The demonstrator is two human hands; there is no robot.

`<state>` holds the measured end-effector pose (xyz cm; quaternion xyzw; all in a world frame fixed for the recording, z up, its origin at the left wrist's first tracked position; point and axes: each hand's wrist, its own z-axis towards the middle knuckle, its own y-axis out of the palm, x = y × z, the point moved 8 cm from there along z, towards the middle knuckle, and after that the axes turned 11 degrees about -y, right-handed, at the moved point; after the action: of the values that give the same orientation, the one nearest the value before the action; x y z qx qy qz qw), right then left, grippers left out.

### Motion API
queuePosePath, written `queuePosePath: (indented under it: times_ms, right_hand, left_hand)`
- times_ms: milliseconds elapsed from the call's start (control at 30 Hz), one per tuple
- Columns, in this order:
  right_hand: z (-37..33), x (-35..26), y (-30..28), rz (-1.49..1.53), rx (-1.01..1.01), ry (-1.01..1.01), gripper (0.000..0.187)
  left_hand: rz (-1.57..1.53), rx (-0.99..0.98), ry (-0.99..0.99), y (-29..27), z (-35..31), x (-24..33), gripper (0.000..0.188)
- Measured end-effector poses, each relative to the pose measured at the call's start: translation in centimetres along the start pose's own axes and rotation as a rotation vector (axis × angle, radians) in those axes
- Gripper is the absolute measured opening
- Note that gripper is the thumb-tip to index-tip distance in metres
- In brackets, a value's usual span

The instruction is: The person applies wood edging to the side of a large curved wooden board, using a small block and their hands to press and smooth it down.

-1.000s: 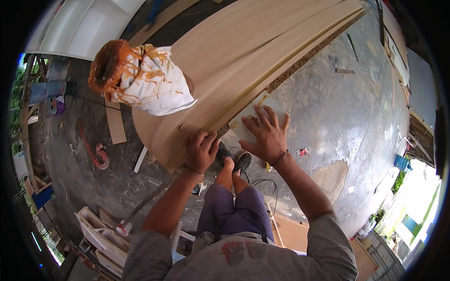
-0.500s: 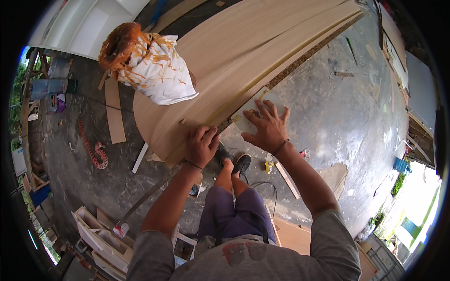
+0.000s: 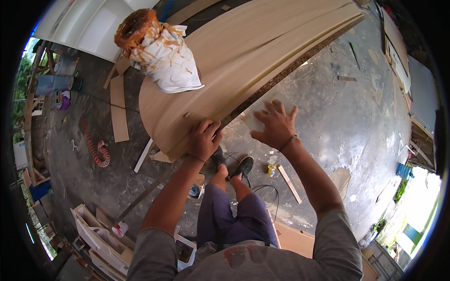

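A large wood-veneered board [image 3: 225, 61] with a curved outline lies in front of me, its dark, rough edge facing me. My left hand [image 3: 204, 141] is closed at the board's near edge, fingers bent over it. To the right, my right hand [image 3: 277, 125] is just off that edge, fingers spread over a thin pale flat plate [image 3: 253, 120], smeared by motion. Whether the plate touches the board cannot be made out. On the board's far left stands a can wrapped in white cloth [image 3: 171, 65], its rim [image 3: 136, 27] crusted with orange-brown glue.
A coiled red hose [image 3: 96, 150] and a wood strip [image 3: 119, 108] lie on the concrete floor at left. White shelving [image 3: 96, 28] stands far left. Near my feet are a yellow object [image 3: 271, 170] and a thin strip [image 3: 289, 184]. Wooden drawer boxes [image 3: 101, 234] sit lower left.
My right hand with the pale plate has moved a little right and away from the board's edge, baring more of it. The left hand keeps its place on the board. The view has shifted slightly.
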<state>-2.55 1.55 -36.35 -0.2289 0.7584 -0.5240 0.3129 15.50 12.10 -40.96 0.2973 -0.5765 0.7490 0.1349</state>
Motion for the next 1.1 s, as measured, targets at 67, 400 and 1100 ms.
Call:
queuePosePath:
  times_ms: [67,400,1100]
  right_hand:
    - [-1.6,0.4,0.6,0.054,0.012,0.025,0.057]
    - [-2.8,-2.1,3.0,1.604,0.208,0.041,0.095]
    - [-2.7,-10.4,3.0,0.098,0.304,-0.134,0.066]
  left_hand:
    - [-0.018,0.003,-0.005,-0.1,0.0,-0.3,0.02]
    - [-0.011,-0.011,-0.005,-0.3,0.3,0.6,0.029]
    - [0.083,-0.003,0.011,-5.2,-5.9,-3.8,0.026]
